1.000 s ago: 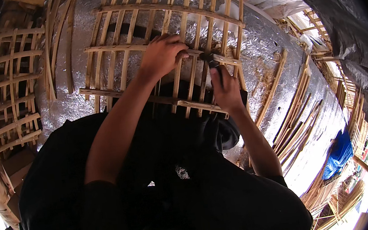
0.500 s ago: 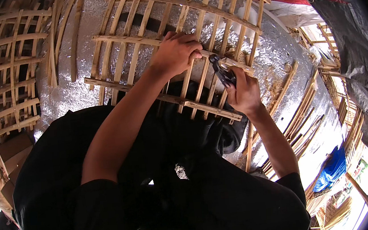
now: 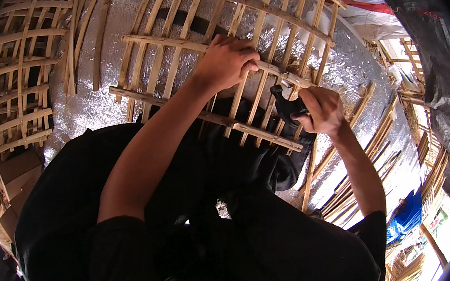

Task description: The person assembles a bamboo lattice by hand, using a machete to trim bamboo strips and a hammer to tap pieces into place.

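Note:
A lattice of split bamboo slats [image 3: 257, 133] lies over my lap and the silvery sheet. My left hand [image 3: 226, 62] is closed on its middle crosspiece, thumb and fingers pressed together there; whether they also pinch something small is hidden. In my right hand [image 3: 321, 109] is a black hammer [image 3: 282, 101], gripped close to its head. The hammer head is below the right part of that crosspiece, over the gaps between slats. My right fingers hide most of its handle.
Another bamboo lattice [image 3: 15, 75] stands at the left, with loose strips [image 3: 102, 38] beside it. More bamboo strips [image 3: 360, 173] lie at the right on the shiny silver sheet [image 3: 82, 114]. A blue plastic sheet [image 3: 405, 219] and grey tarpaulin [image 3: 442, 90] are further right.
My right hand and the hammer have moved right and slightly down, away from the crosspiece, and the hammer has turned. My left hand keeps its hold; the whole view has shifted slightly.

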`<state>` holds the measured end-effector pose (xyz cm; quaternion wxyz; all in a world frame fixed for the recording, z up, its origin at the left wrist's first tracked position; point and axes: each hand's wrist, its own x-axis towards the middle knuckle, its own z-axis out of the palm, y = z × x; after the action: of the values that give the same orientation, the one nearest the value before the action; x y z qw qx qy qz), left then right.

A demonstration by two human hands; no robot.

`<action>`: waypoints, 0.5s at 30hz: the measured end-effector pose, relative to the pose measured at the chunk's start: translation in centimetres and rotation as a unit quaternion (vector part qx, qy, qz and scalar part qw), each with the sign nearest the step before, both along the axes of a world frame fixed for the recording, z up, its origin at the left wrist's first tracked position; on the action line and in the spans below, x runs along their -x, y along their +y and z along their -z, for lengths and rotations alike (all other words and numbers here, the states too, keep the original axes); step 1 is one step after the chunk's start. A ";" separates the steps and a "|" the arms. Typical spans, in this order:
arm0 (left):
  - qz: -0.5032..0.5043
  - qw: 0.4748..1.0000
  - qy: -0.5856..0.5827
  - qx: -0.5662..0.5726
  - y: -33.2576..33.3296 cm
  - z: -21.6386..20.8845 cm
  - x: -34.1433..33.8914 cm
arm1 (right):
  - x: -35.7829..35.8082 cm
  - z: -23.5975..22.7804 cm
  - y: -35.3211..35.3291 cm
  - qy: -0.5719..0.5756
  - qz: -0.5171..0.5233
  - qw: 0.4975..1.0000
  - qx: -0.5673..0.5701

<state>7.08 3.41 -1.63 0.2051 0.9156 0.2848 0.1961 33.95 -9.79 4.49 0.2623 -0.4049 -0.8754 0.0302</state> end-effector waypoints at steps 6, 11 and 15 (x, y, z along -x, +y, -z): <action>0.003 1.000 -0.006 0.006 0.6 -0.1 -0.2 | 1.9 -0.9 1.2 -0.133 0.186 0.949 0.219; 0.018 1.000 0.003 0.016 0.5 -0.2 -0.4 | 1.2 -1.3 2.4 -0.177 0.196 0.924 0.277; 0.014 1.000 -0.020 -0.003 0.5 0.3 0.1 | 1.7 -3.0 1.5 0.054 0.302 0.915 0.264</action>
<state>6.96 3.96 -1.95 0.2111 0.9161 0.2670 0.2122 32.20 -8.26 7.53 0.1893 -0.7019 -0.6566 0.2009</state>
